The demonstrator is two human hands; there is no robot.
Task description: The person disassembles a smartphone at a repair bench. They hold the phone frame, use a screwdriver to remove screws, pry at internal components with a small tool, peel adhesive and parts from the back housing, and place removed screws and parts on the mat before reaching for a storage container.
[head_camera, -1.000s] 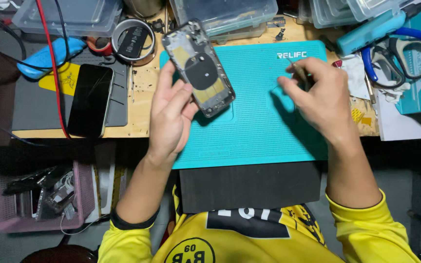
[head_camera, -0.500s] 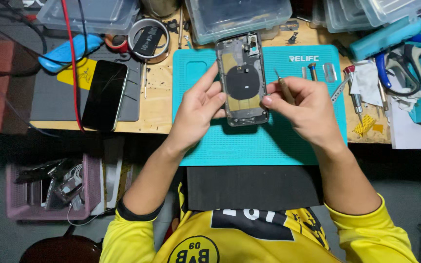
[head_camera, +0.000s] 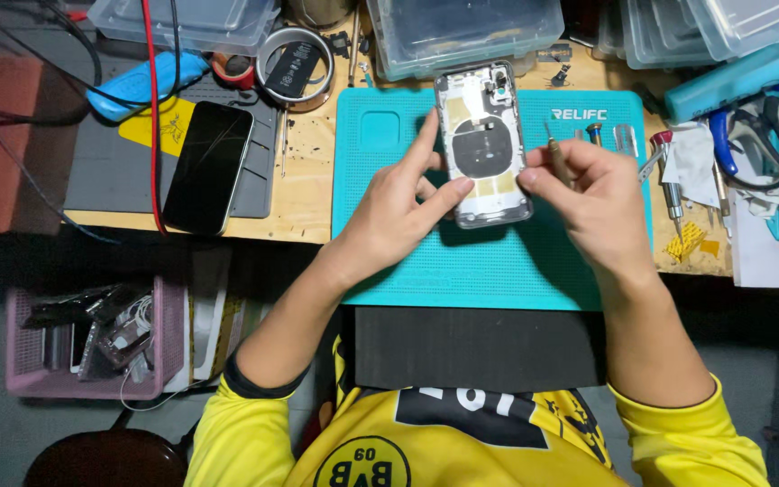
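Opened phone housing (head_camera: 484, 144) lies back-down on the teal work mat (head_camera: 498, 261), upper-middle of the mat, long axis nearly straight away from the person, w/ a dark round coil at its centre and a small camera cutout near the top edge. L hand (head_camera: 398, 203) grips the housing's left edge: thumb tip pressed onto the lower left part of the frame, index finger stretched up alongside it, other fingers curled under. R hand (head_camera: 588, 194) is closed in a pinch on a thin metal tool (head_camera: 554, 153), prob. tweezers or a fine driver, hard to tell at this res; its thumb touches the housing's right edge and the tool's tip stands just beside the frame's upper right side. Just right of that hand, a few small screwdriver bits (head_camera: 606, 135) lie on the mat's top right corner. Further right on the bench: a red-collared screwdriver (head_camera: 664, 171), white tissue (head_camera: 691, 158) and blue-handled pliers (head_camera: 759, 135). Left of the mat, a dark phone screen (head_camera: 207, 167) rests on a grey mat (head_camera: 110, 180), well apart from the hands, w/ a red cable (head_camera: 151, 108) running across it. A tape roll (head_camera: 292, 68) sits just above, near a blue case (head_camera: 142, 86). Clear plastic boxes (head_camera: 462, 27) line the far edge. Below the bench, a pink basket (head_camera: 160, 338) holds parts.
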